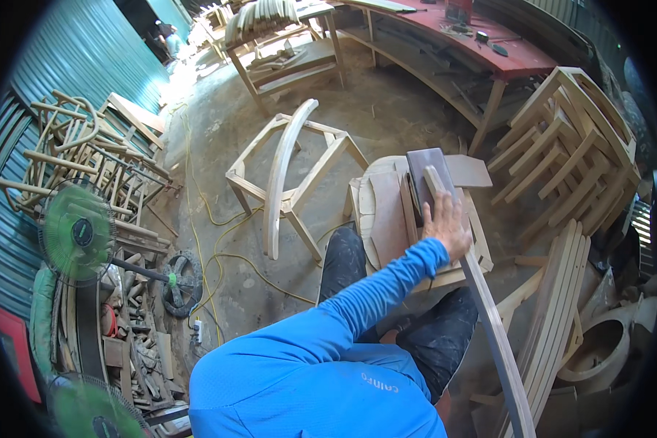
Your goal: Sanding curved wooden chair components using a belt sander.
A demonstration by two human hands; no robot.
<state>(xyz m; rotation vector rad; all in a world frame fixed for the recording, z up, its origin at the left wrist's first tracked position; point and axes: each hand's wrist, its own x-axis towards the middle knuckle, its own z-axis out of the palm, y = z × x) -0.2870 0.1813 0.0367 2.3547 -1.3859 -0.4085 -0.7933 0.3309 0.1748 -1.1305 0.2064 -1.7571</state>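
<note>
Pressing flat on curved slat (489, 321), left hand (445, 223), fingers spread, beside sanding block (427, 175); right hand unseen.

Single head-worn fisheye view, looking steeply down from above the blue-sleeved shoulder (306, 379), close over the lap and workpiece, facing forward across the workshop floor (387, 117), edges bending outward.

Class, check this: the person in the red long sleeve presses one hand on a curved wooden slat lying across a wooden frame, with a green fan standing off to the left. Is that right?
Not quite: the sleeve is blue, not red, as the head view shows. The rest holds: the hand presses on the curved slat across the wooden frame, and a green fan stands to the left.
</note>
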